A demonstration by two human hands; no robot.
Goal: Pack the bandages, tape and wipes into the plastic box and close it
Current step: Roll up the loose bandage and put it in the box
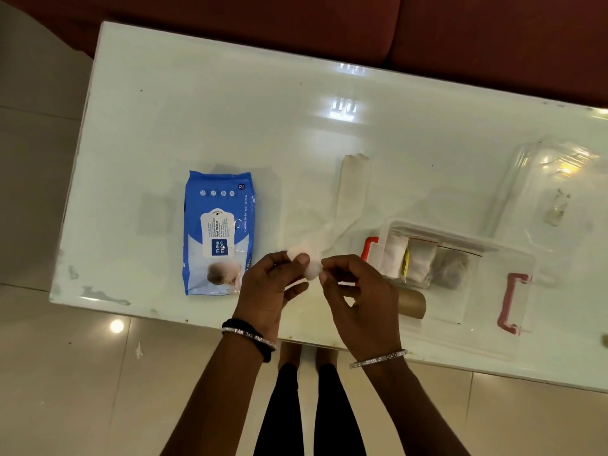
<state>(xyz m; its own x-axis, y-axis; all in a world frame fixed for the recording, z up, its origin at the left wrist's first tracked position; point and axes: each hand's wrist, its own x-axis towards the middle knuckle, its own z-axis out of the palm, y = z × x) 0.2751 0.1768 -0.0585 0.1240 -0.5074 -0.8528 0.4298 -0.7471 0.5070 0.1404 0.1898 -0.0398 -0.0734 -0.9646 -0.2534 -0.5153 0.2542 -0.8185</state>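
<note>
My left hand (274, 284) and my right hand (358, 301) both pinch the rolled end of a white gauze bandage (353, 189) over the table's near edge. Its loose strip trails away across the table. A blue pack of wet wipes (218, 232) lies flat to the left of my hands. The clear plastic box (493, 284) with red latches stands open to the right. Inside it are white bandage rolls in a clear bag (424, 264). A brown tape roll (413, 304) lies by the box's near left corner, partly hidden by my right hand.
The clear lid (552, 179) lies on the white glossy table (230, 120) behind the box at the far right. A dark red sofa (460, 34) runs along the table's far side. Pale floor tiles and my legs show below the near edge.
</note>
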